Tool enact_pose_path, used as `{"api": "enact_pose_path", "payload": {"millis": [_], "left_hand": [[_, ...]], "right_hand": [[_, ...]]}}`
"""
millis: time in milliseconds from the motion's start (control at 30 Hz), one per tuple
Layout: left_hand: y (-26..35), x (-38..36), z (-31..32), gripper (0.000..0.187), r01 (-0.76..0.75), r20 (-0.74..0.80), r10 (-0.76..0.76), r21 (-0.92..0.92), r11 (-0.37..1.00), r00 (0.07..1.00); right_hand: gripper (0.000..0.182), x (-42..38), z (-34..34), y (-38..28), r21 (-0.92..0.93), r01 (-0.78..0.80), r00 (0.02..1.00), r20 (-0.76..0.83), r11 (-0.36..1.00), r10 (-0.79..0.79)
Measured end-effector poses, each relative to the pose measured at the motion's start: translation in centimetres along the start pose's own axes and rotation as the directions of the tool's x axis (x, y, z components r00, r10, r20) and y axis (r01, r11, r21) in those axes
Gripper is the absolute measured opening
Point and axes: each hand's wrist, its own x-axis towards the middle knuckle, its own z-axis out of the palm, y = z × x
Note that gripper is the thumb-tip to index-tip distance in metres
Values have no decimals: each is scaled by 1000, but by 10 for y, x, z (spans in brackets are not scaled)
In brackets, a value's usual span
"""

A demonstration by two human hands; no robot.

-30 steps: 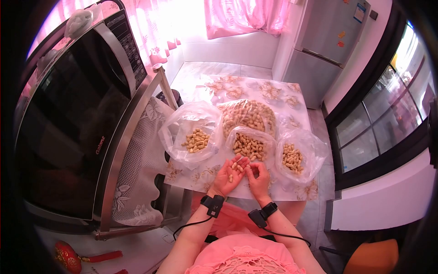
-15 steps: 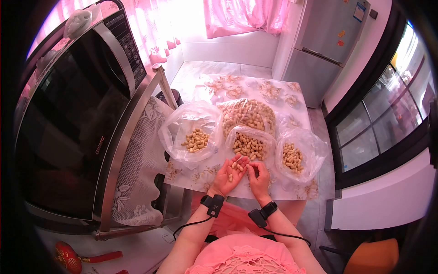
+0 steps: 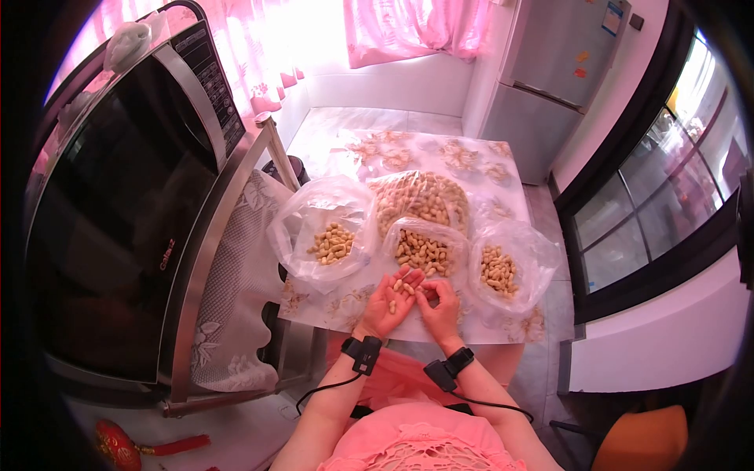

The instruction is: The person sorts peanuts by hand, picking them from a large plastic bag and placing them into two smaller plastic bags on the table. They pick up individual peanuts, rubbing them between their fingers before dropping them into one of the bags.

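**Upturned palm, serving as a tray**

Supporting beige, unshelled peanuts (image 3: 408, 290) on the bare left hand (image 3: 381, 312), fingers opened, probably for easy viewing. Curling the bare right hand (image 3: 441, 314) alongside; cannot tell whether pinching anything. Held between a small translucent plastic bag (image 3: 390, 240) and the flowered white tablecloth's (image 3: 503, 331) near edge; roomier toward the body.

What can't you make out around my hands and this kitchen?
All in the head view:
- Whether your right hand pinches a peanut: too small between the fingertips.
- The big peanut bag's lower front: hidden by the smaller middle bag.
- Inside the microwave: dark door.
- The orange seat's lower part: cut off by the bottom edge.
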Motion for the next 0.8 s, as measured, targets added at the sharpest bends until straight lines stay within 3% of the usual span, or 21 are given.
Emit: {"api": "enact_pose_path", "payload": {"millis": [233,433,633,700,733,800], "left_hand": [[1,-1,1,49,10,19,-9,-6,1000,1000],[1,-2,3,46,34,13,-33,-65,997,999],[0,-1,5,47,18,-38,-18,-15,1000,999],[0,-2,5,47,14,-45,-14,-16,1000,999],[0,-2,5,47,20,-42,-21,-19,1000,999],[0,-1,6,45,16,-30,-17,-30,999,999]], "right_hand": [[16,-2,0,-2,26,-21,1000,-11,999,22],[19,9,-18,-39,31,95,994,-66,995,-93],[18,27,-89,-37,-203,209,942,-219,957,-252],[19,30,-111,-26,-277,89,951,-263,957,-164],[19,32,-120,-21,-282,87,950,-267,955,-165],[19,36,-134,-11,-508,106,972,-129,855,-197]]}}
